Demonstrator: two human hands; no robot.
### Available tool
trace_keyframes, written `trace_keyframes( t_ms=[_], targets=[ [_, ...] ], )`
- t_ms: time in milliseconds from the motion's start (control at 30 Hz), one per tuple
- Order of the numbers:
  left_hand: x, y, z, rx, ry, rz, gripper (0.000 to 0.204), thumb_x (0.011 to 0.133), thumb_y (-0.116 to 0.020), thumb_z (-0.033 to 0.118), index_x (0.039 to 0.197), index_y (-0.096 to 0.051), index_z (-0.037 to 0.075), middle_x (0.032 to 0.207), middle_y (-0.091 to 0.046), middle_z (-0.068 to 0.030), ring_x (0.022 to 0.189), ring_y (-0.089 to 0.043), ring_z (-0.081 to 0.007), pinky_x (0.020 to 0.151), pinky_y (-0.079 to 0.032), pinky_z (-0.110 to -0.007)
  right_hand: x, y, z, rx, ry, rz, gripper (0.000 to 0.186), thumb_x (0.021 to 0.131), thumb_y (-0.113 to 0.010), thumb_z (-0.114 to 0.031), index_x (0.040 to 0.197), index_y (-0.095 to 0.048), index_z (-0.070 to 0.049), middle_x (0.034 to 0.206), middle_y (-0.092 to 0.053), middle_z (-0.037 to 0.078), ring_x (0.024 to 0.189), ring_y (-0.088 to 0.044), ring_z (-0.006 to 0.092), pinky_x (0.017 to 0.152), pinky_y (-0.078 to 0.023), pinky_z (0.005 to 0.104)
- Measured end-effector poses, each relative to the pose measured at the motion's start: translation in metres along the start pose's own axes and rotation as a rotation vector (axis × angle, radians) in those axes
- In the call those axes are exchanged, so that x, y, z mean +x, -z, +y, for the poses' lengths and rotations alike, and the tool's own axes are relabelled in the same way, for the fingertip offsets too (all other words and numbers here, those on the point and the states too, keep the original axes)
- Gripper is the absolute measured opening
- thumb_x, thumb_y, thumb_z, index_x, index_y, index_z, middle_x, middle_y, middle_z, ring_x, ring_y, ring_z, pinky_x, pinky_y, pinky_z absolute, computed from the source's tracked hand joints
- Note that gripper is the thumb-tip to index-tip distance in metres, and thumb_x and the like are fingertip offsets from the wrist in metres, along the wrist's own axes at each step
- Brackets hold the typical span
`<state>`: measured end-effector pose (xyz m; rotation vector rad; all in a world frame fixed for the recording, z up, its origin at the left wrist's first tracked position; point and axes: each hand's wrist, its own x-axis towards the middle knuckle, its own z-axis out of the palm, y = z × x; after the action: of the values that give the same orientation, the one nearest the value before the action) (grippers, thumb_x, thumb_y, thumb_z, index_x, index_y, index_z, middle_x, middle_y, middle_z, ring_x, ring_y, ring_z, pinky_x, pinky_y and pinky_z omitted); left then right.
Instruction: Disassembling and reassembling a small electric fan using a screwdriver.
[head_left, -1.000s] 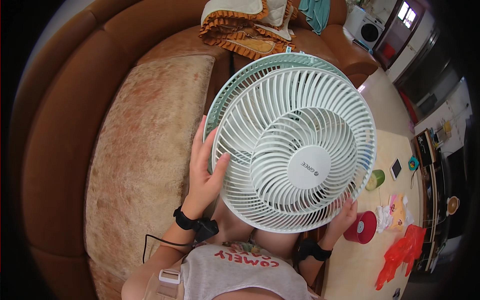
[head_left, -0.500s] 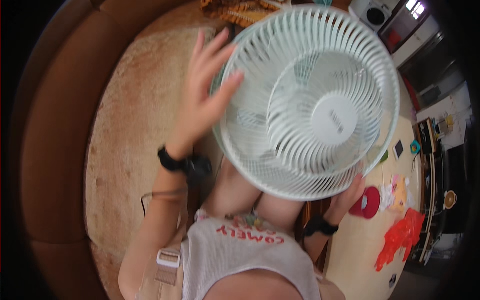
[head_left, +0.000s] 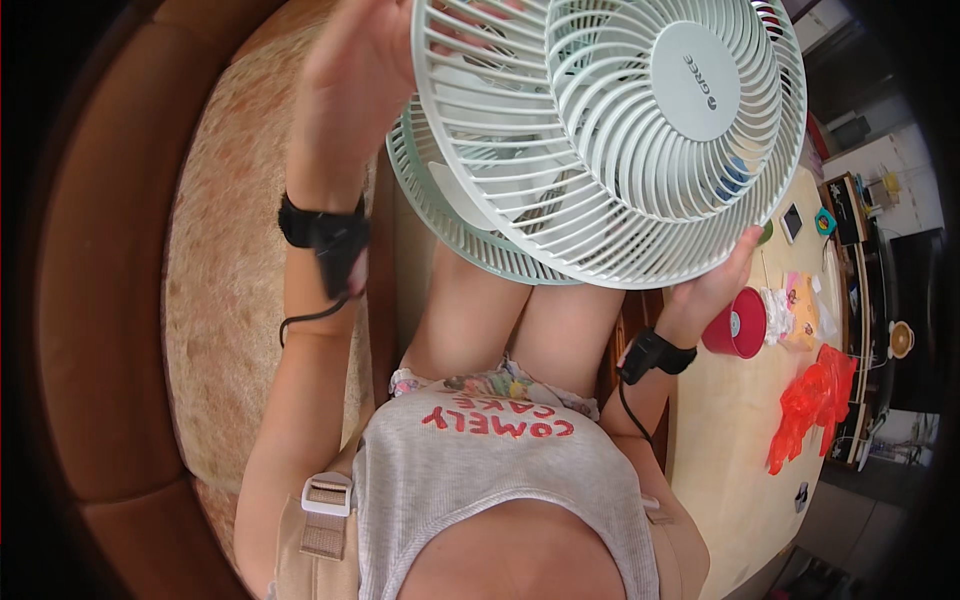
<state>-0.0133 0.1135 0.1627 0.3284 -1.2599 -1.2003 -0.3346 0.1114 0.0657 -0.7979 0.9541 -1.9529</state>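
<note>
Both hands hold a fan's round front grille (head_left: 600, 215), pale with curved slats and a smooth centre disc. My left hand (head_left: 365, 75) closes on its upper left rim; fingers show through the slats. My right hand (head_left: 718, 285) grips the lower right rim, its fingers partly hidden. The grille is tilted, with a gap at its left between it and the pale green rear guard (head_left: 425, 190) of the fan. Fan blades (head_left: 460, 195) show in that gap, above my knees. The fan's upper part runs out of view, and its stand is hidden.
A brown sofa (head_left: 110, 300) with a beige cover (head_left: 240, 290) lies on the left. At the right, a pale table (head_left: 720, 470) bears a red bin (head_left: 737, 325), a tissue pack (head_left: 800, 310), a red plastic bag (head_left: 815, 405) and a phone (head_left: 792, 223).
The front grille has come away from the rear guard on the left and moved upward in view. My left hand went from spread fingers to holding its rim; my right hand stays on it.
</note>
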Motion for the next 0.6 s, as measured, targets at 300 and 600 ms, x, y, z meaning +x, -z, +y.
trace_keyframes(
  t_ms=[300,600],
  targets=[
    [-0.055,-0.054,-0.058,0.027,0.030,0.583,0.045,0.092,-0.050,0.021,0.130,-0.042,-0.002,0.122,-0.056,-0.0170,0.108,-0.058,-0.0247,0.095,-0.046,-0.036,-0.023,-0.023,-0.006,0.141,-0.048,-0.170,0.048,0.100,-0.035,-0.032,0.131,-0.038,0.003,0.128,-0.049,0.015,0.111,-0.053,0.0224,0.099,-0.039,0.0382],
    [-0.046,0.006,-0.005,-0.384,0.011,0.468,0.039,0.093,-0.042,0.017,0.120,-0.046,-0.011,0.115,-0.058,-0.0233,0.102,-0.061,-0.0276,0.092,-0.050,-0.038,0.013,-0.018,-0.039,0.061,0.061,-0.341,0.032,0.089,-0.055,-0.002,0.120,-0.052,0.006,0.063,-0.050,0.000,0.063,-0.049,0.0040,0.078,-0.044,0.0230]
  ],
)
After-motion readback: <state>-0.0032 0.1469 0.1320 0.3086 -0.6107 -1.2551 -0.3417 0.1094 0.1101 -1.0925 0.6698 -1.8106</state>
